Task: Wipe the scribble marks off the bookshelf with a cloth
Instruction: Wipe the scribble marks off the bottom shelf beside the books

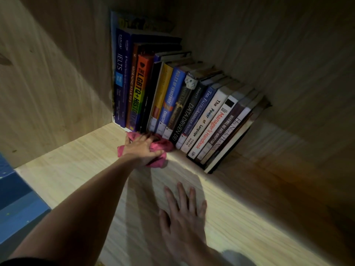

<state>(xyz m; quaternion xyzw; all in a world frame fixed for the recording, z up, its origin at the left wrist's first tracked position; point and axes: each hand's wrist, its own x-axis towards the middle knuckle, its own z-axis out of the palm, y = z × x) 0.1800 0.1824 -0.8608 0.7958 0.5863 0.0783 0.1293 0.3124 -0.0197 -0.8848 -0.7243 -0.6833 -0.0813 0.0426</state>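
A crumpled pink cloth point(163, 145) lies on the light wooden shelf board point(76, 169), right at the foot of the books. My left hand point(141, 148) grips the cloth from above, the arm stretched deep into the shelf. My right hand point(184, 214) lies flat on the board nearer to me, fingers straight and spread, holding nothing. No scribble marks show clearly on the board in this dim light.
A row of several books point(182, 104) stands at the back of the shelf, leaning left against the wooden side wall point(48, 83). The wooden back panel point(288, 54) rises behind them. A blue surface point(17, 204) lies outside the shelf at the left.
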